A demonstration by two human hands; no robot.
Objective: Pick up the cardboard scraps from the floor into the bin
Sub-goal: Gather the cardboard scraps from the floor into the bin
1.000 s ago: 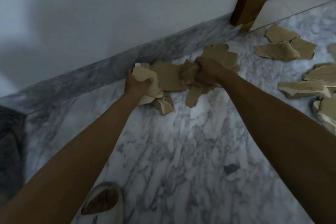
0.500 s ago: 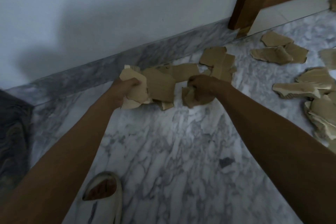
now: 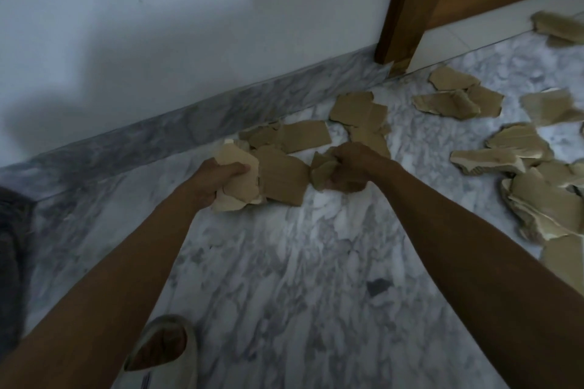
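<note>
both hands grip cardboard scraps (image 3: 284, 177) — left hand (image 3: 215, 178), right hand (image 3: 350, 167)

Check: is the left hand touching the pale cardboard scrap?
Touching. The head view shows the left hand with its thumb curled over the pale cardboard scrap, gripping it.

I can read no text anywhere; faint dark marks on the pale slip-on slipper (image 3: 164, 354), below my left forearm, are too blurred.
</note>
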